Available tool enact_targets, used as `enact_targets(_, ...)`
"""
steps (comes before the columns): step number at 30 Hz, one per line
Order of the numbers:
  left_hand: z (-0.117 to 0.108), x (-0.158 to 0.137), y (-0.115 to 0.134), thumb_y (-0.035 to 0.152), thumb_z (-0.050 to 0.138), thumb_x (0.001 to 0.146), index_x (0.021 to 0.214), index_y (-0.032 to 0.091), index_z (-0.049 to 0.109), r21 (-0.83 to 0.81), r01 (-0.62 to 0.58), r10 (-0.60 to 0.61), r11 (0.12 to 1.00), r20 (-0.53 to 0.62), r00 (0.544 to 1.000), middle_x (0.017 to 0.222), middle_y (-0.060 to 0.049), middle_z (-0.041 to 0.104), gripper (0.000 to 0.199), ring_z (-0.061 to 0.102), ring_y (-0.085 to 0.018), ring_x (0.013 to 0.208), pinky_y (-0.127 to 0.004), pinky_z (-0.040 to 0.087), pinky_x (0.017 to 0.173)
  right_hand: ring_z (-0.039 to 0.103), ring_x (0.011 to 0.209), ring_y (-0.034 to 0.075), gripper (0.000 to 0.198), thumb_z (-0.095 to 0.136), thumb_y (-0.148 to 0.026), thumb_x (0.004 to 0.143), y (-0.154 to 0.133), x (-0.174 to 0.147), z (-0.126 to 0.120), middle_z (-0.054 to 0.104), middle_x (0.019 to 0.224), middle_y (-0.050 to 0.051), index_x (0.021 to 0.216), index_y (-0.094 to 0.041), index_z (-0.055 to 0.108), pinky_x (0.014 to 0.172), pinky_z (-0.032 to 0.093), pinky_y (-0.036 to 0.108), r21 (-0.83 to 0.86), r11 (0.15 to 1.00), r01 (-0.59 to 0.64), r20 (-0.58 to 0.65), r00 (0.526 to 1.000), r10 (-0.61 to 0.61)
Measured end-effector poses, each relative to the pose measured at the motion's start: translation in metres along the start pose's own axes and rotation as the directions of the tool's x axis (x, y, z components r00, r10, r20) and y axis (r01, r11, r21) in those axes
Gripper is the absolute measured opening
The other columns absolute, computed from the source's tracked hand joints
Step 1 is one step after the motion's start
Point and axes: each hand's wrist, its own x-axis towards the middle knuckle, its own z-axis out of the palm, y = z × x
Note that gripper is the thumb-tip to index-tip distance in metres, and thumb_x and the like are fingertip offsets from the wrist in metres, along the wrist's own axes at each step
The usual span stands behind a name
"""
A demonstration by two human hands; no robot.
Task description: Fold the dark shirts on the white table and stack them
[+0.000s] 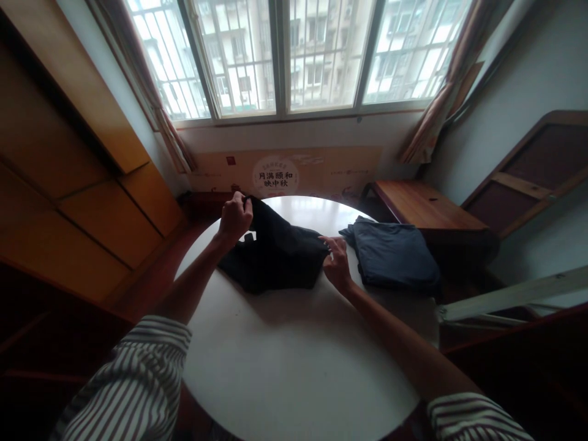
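A black garment (285,254) lies bunched on the round white table (285,355), its exact kind hard to make out. My left hand (236,217) pinches its upper left part and holds that corner raised above the tabletop. At the garment's right end, my right hand (337,263) has its fingers closed on the edge, low over the table. Just right of that hand rests a folded dark blue-grey cloth (395,254), with nobody touching it.
A wooden bench (427,208) stands behind the table on the right. Wooden cabinets (92,214) line the left wall. A printed banner (316,168) runs below the barred windows (321,55). A pale metal bar (509,298) juts in at the right.
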Motion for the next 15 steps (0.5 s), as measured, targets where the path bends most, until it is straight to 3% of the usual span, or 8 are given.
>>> enact_targets(2,-0.009,-0.025,0.031,0.036,0.047,0.096,0.094,0.016,0.058,-0.219,0.015,0.04,0.976,0.246,0.968,0.063,-0.002,0.061,0.023,0.059,-0.018,0.055,-0.028,0.045,0.057,0.057,0.077,0.022,0.038,0.042,-0.02,0.086,-0.007,0.001,-0.003,0.057,0.079,0.004,0.117,-0.021,0.064,0.08,0.052,0.039,0.191,0.978,-0.083,0.109,0.992,0.063)
enact_targets(3,-0.01,-0.045,0.046,0.039,0.044,0.098,0.094,0.017,0.056,-0.338,0.05,0.106,0.94,0.428,0.898,0.057,0.001,0.056,0.025,0.054,-0.015,0.046,-0.025,0.042,0.049,0.057,0.07,0.02,0.037,0.038,-0.028,0.092,-0.01,0.002,-0.005,0.057,0.074,0.002,0.121,-0.021,0.061,0.073,0.052,0.036,0.289,0.943,-0.166,0.217,0.971,0.104)
enact_targets(5,-0.003,-0.089,0.071,0.041,0.043,0.099,0.097,0.018,0.054,-0.528,0.089,0.342,0.845,0.66,0.669,0.057,0.003,0.055,0.025,0.051,-0.012,0.043,-0.022,0.038,0.044,0.06,0.068,0.02,0.046,0.033,-0.046,0.098,-0.014,0.002,-0.008,0.062,0.075,0.002,0.128,-0.021,0.056,0.067,0.052,0.034,0.383,0.854,-0.352,0.432,0.885,0.171)
enact_targets(8,0.018,-0.145,0.092,0.032,0.047,0.099,0.096,0.018,0.057,-0.65,0.025,0.597,0.76,0.712,0.37,0.063,0.002,0.056,0.018,0.052,-0.01,0.048,-0.02,0.037,0.044,0.065,0.094,0.025,0.059,0.056,-0.059,0.086,-0.015,0.002,-0.009,0.068,0.103,0.009,0.131,-0.021,0.056,0.078,0.054,0.037,0.309,0.816,-0.488,0.574,0.78,0.25)
enact_targets(10,0.028,-0.16,0.094,0.023,0.048,0.097,0.101,0.017,0.062,-0.716,-0.034,0.699,0.697,0.669,0.252,0.07,-0.002,0.06,0.016,0.056,-0.011,0.057,-0.021,0.042,0.052,0.062,0.11,0.03,0.072,0.078,-0.05,0.07,-0.012,0.001,-0.009,0.066,0.118,0.012,0.132,-0.021,0.056,0.088,0.053,0.041,0.245,0.851,-0.465,0.595,0.765,0.247)
enact_targets(12,0.033,-0.155,0.09,0.021,0.053,0.095,0.109,0.016,0.065,-0.763,-0.051,0.753,0.644,0.621,0.22,0.081,-0.005,0.066,0.019,0.061,-0.013,0.068,-0.022,0.047,0.061,0.06,0.115,0.031,0.073,0.083,-0.036,0.062,-0.009,0.0,-0.008,0.065,0.123,0.013,0.129,-0.021,0.059,0.093,0.051,0.042,0.245,0.882,-0.403,0.593,0.782,0.193)
enact_targets(13,0.033,-0.147,0.086,0.024,0.055,0.094,0.112,0.016,0.065,-0.771,-0.042,0.755,0.635,0.609,0.242,0.085,-0.007,0.067,0.022,0.062,-0.014,0.072,-0.023,0.048,0.064,0.061,0.113,0.03,0.066,0.08,-0.031,0.063,-0.008,0.0,-0.007,0.066,0.121,0.012,0.126,-0.02,0.061,0.092,0.051,0.042,0.266,0.884,-0.383,0.58,0.797,0.171)
enact_targets(15,0.032,-0.121,0.073,0.033,0.054,0.096,0.111,0.015,0.067,-0.749,-0.022,0.698,0.662,0.606,0.382,0.084,-0.006,0.068,0.027,0.062,-0.014,0.071,-0.023,0.049,0.064,0.066,0.099,0.026,0.051,0.071,-0.025,0.067,-0.006,0.0,-0.005,0.07,0.109,0.008,0.117,-0.019,0.066,0.083,0.054,0.038,0.318,0.852,-0.415,0.57,0.802,0.179)
